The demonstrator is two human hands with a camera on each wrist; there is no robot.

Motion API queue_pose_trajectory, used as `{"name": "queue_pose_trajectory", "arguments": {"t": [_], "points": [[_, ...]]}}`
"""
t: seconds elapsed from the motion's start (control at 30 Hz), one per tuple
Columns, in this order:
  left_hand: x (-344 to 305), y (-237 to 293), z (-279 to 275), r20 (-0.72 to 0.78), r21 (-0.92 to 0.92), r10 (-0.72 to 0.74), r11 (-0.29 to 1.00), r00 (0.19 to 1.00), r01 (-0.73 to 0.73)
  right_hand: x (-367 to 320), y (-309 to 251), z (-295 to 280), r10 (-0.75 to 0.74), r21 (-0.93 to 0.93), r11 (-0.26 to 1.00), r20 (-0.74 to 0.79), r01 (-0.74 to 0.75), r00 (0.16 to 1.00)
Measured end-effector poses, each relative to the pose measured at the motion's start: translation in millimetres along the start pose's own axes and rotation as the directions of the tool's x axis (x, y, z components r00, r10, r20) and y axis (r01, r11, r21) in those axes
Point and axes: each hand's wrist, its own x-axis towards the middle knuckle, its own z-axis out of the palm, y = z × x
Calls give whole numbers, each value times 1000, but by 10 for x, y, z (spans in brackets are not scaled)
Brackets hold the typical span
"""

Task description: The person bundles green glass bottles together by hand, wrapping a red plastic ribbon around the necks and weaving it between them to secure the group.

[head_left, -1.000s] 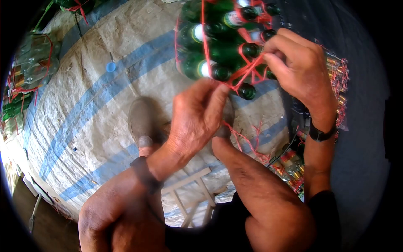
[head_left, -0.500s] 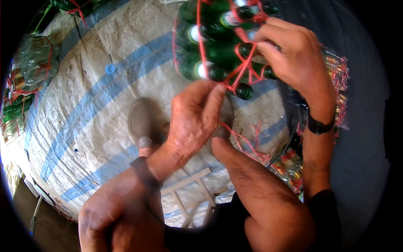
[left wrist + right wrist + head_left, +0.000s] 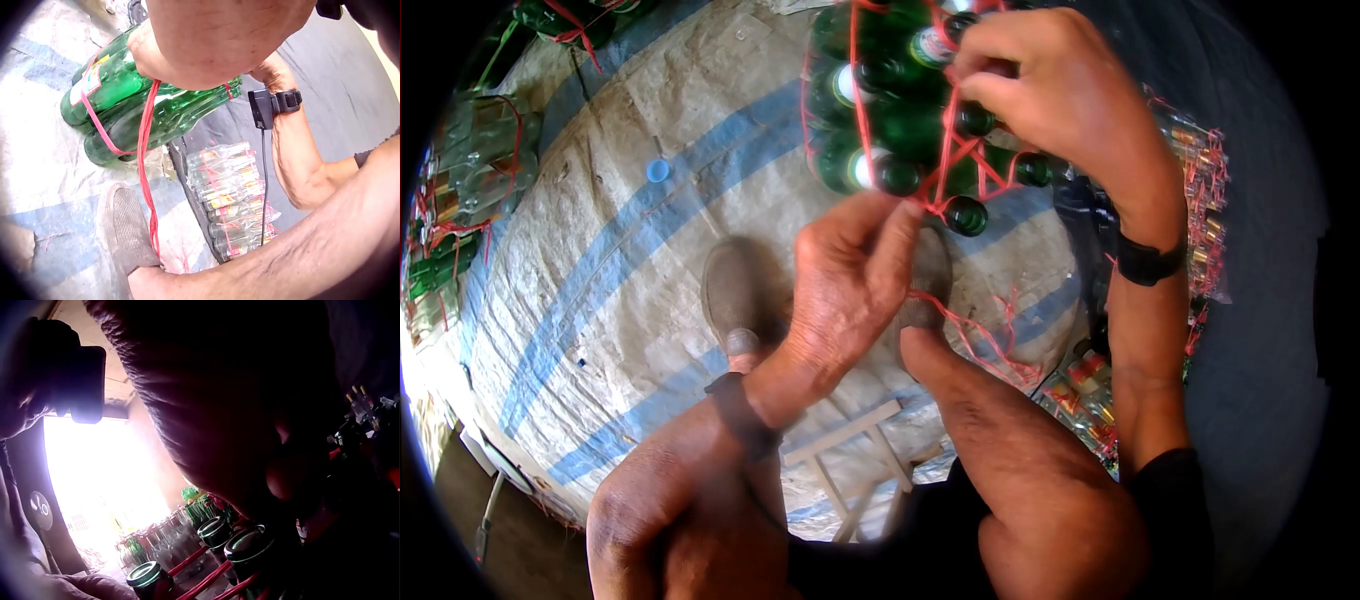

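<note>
A bundle of green glass bottles (image 3: 905,122) lies at the top of the head view, its necks laced with red plastic string (image 3: 947,150). My left hand (image 3: 850,275) pinches the string between thumb and forefinger beside the nearest neck. Loose strands (image 3: 145,131) of it hang below that hand in the left wrist view. Above the necks, my right hand (image 3: 1065,95) pinches another length, drawn up straight from the left fingertips. Dark and close in the right wrist view, the right hand (image 3: 231,412) hangs over open bottle mouths (image 3: 249,542).
Bundled clear bottles (image 3: 495,150) stand at the far left, and more tied bottles (image 3: 222,194) lie right on dark cloth (image 3: 1250,400). My shoes (image 3: 740,285) rest on a blue-striped sheet (image 3: 630,270), with a blue cap (image 3: 658,170) on it. A wooden frame (image 3: 850,435) stands between my legs.
My right hand has moved up and left across the bottle necks, drawing the string with it. My left hand keeps its pinch near the bundle's lower edge and has shifted slightly left.
</note>
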Motion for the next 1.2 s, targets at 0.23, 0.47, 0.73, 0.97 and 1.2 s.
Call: {"name": "queue_pose_trajectory", "arguments": {"t": [0.23, 0.47, 0.73, 0.97, 1.2], "points": [[17, 72, -40, 26, 21, -79, 997, 997, 78, 106, -116, -102, 87, 5, 996, 94, -88, 992], [29, 89, -54, 29, 0, -73, 997, 997, 73, 81, -108, -167, -156, -15, 987, 98, 158, 983], [76, 109, -148, 96, -15, -127, 992, 987, 129, 44, 130, -50, -283, -13, 959, 43, 284, 958], [75, 117, -365, 53, 121, -144, 983, 988, 137, -37, -68, -90, -191, -94, 977, -7, 190, 982], [44, 206, -401, 83, 179, -87, 981, 993, 71, -480, -317, 75, 208, 15, 978, 9, -208, 978]]}}
